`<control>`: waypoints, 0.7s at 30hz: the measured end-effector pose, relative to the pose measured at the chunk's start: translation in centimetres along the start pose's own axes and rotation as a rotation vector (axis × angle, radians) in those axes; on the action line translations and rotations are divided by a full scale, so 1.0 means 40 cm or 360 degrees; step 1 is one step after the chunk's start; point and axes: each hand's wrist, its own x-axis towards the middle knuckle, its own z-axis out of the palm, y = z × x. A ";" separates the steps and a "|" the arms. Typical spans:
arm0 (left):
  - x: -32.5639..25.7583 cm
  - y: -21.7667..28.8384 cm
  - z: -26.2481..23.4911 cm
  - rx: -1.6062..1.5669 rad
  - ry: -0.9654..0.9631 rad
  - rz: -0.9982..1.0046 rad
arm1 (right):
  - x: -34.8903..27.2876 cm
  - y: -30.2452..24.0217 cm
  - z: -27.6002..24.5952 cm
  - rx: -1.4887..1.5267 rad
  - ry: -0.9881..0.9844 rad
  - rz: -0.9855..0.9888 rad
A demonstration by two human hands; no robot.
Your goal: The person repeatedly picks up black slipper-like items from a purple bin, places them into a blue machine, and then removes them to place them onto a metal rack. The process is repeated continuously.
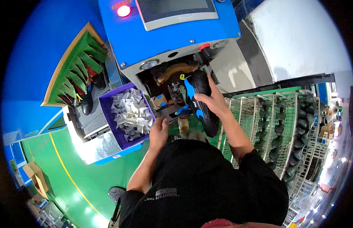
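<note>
My right hand (212, 99) grips a black shoe (210, 116) with bright blue panels and a yellow-green tab, its thumb across the shoe's side. The shoe hangs tilted at the front opening of a blue machine (169, 41), one end close under a curved brown pad (177, 71). My left hand (159, 131) is closed beside the machine's lower metal parts, near the purple bin; whatever its fingers hold is hidden. Between the hands, another blue and black piece (182, 110) shows low in the opening, partly covered.
The purple bin (104, 106) at the left holds many white curled pieces. Beyond it, dark shoes (86, 103) lie under green flaps (76, 76) on a conveyor. On the right stands a wire rack (256, 129) with dark rounded pieces. A red button (204, 47) juts from the machine's front.
</note>
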 end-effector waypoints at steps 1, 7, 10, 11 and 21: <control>0.000 -0.020 -0.023 0.0060 -0.0053 -0.0031 | 0.025 -0.009 0.012 -0.0179 0.0035 0.0027; 0.002 -0.081 -0.095 0.0242 -0.0185 -0.0104 | 0.109 -0.064 0.139 -0.1459 -0.0184 0.0289; 0.006 -0.071 -0.098 0.0294 -0.0156 -0.0170 | 0.126 -0.061 0.203 -0.1627 -0.0175 0.0419; 0.005 -0.054 -0.105 0.0176 -0.0135 -0.0144 | 0.121 -0.110 0.198 -0.1461 -0.0247 0.0542; 0.026 -0.043 -0.143 0.0114 -0.0153 -0.0234 | 0.142 -0.007 0.210 -0.1914 0.0055 0.0023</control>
